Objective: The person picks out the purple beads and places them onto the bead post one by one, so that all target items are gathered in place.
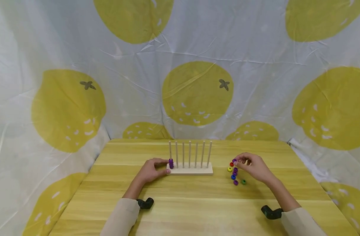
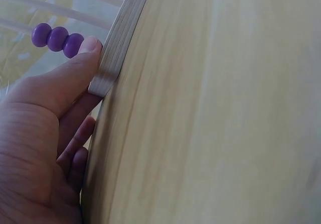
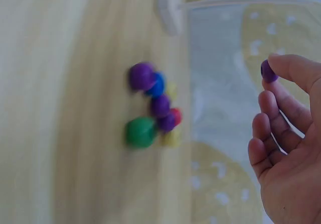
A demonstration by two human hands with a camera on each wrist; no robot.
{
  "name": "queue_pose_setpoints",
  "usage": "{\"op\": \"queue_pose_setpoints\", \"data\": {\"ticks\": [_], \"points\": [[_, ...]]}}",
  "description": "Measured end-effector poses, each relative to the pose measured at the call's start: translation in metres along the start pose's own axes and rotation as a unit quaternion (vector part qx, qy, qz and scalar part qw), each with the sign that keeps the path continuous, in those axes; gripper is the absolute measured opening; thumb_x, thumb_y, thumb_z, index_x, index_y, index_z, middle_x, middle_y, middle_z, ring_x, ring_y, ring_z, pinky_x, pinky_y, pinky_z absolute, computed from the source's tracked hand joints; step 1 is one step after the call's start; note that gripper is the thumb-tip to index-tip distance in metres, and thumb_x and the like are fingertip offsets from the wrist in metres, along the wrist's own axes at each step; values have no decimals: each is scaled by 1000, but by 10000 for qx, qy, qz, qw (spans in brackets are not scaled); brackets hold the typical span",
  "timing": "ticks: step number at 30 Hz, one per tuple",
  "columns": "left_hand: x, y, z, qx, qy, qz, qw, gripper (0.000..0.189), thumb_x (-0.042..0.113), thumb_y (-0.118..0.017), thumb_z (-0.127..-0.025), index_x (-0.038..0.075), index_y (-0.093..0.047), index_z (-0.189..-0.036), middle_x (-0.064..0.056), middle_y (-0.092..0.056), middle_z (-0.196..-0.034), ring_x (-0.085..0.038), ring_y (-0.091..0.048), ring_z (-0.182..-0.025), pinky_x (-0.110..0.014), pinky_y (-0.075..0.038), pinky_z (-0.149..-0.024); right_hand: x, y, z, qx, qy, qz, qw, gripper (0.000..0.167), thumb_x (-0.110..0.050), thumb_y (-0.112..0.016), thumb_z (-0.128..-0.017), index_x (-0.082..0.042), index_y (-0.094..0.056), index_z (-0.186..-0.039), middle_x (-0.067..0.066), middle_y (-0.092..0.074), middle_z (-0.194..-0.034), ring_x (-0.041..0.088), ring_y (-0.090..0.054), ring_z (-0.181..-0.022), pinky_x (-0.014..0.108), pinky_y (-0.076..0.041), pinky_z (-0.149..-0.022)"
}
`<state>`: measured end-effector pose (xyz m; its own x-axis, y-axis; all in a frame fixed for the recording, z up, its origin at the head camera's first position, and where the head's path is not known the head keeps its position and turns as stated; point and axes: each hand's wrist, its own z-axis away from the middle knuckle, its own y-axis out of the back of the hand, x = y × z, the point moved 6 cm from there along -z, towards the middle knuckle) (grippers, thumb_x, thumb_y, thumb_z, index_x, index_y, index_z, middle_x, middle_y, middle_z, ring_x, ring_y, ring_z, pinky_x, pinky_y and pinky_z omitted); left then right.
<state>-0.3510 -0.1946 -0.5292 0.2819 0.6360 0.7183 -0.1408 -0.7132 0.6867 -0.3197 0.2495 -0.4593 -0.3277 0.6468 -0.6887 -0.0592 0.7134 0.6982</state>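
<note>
A wooden peg rack (image 1: 189, 170) stands on the table, with a row of several upright pegs. Its leftmost peg carries three purple beads (image 2: 58, 38), stacked against one another. My left hand (image 1: 150, 170) grips the left end of the base, its thumb on the near side close to the lowest bead. Between thumb and index finger, my right hand (image 1: 255, 167) pinches a purple bead (image 3: 269, 71), raised above the loose beads; the other fingers are curled loosely. Below that hand lie a green bead (image 1: 243, 182), a blue bead (image 1: 233, 177), a red bead (image 1: 231, 164), a yellow bead (image 1: 229, 169) and several purple ones.
The wood-grain table (image 1: 185, 209) reaches back to a pale curtain (image 1: 256, 91) printed with yellow fruit, which also hangs at both sides. The loose beads lie to the right of the rack. A black wrist device (image 1: 271, 212) sits on each forearm.
</note>
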Motion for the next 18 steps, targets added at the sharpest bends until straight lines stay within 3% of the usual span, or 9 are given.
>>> {"op": "queue_pose_setpoints", "data": {"ticks": [10,18], "points": [[0,0,0,-44,46,42,10000,50,50,-83,-84,27,-74,-127,-4,-69,-135,-33,-58,-134,-55,-43,-115,-54,4,-32,-6,200,-266,9994,23,-44,-70,-98,-24,-74,-110,-1,-66,-96,20,-55,-86,30,-47,-74],[-1,-1,-2,-9,-21,-30,10000,49,49,-83,-85,26,-74,-127,-3,-70,-133,-31,-60,-132,-53,-45,-114,-78,5,-45,-69,392,-253,9989,25,-38,-68,-100,-18,-74,-115,2,-66,-100,21,-54,-89,35,-48,-77]]}}
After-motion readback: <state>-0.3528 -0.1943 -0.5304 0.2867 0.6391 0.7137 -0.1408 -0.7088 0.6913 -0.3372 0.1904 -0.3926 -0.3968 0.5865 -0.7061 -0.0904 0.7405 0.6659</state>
